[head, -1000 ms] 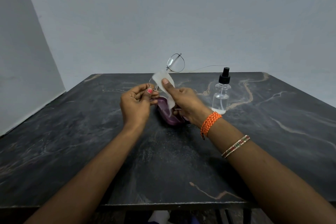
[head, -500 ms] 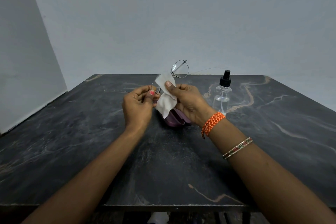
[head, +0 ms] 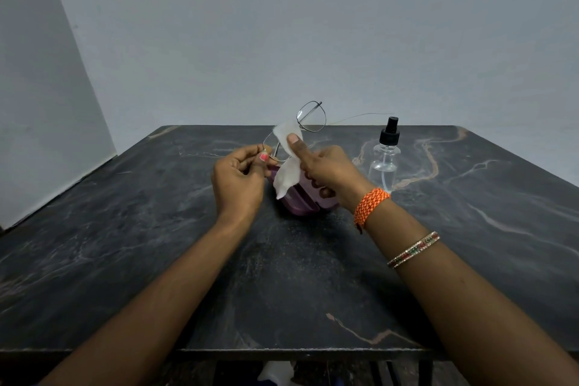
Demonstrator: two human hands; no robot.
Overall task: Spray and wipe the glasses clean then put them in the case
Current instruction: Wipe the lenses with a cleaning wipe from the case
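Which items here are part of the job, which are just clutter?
Job: glasses in left hand; cloth in right hand; spray bottle; purple case.

Clutter: white object under the table; thin wire behind.

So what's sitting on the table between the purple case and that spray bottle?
Nothing rests there: in the head view the dark table is bare between the purple case and the spray bottle. Only the right hand hovers above that stretch, pressing the white cloth.
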